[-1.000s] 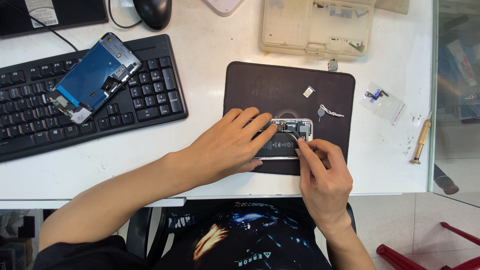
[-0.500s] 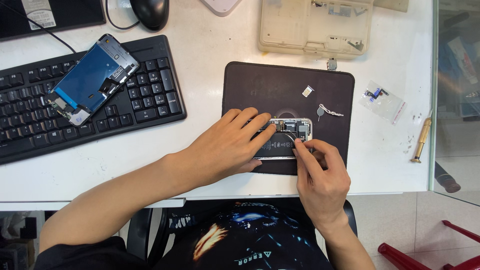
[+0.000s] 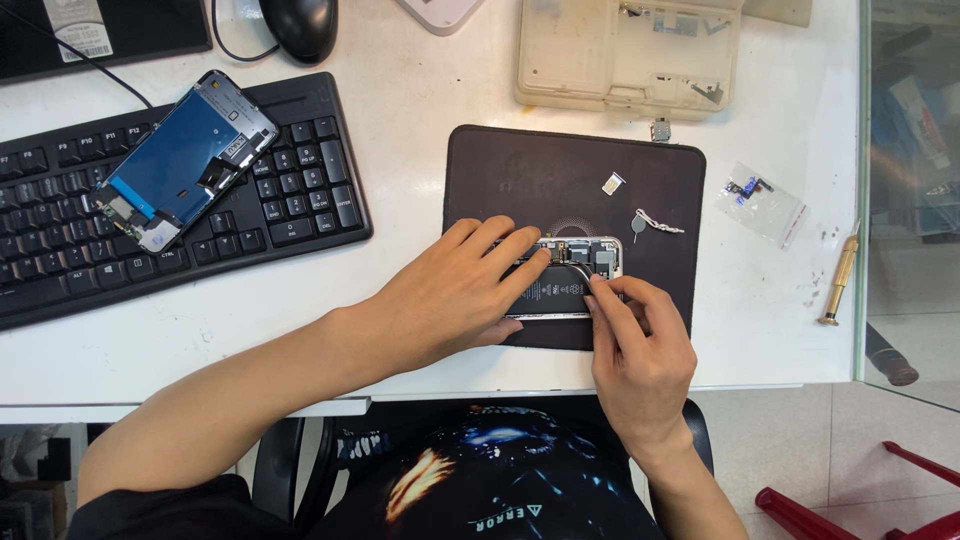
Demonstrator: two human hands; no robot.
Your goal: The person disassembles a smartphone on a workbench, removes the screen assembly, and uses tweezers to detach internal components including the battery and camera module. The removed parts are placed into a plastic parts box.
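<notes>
An opened phone body [image 3: 572, 272] lies on a dark work mat [image 3: 540, 180], its battery and small parts exposed. My left hand [image 3: 450, 290] rests flat over the phone's left half, its fingertips pressing near the top of the phone's inside. My right hand [image 3: 635, 350] comes from below with its index finger and thumb pinched at the phone's right side, near a thin cable; whether it grips something small there I cannot tell.
A black keyboard [image 3: 300, 190] carries a detached phone screen [image 3: 185, 160]. A mouse [image 3: 300, 25] and a beige parts tray [image 3: 625, 55] sit at the back. A small chip [image 3: 612, 182], a metal pin [image 3: 655, 222], a plastic bag [image 3: 758, 200] and a brass screwdriver [image 3: 838, 275] lie right.
My right hand has shifted slightly toward the phone's right edge, fingertips closing in on it. My left hand stays pressed on the phone.
</notes>
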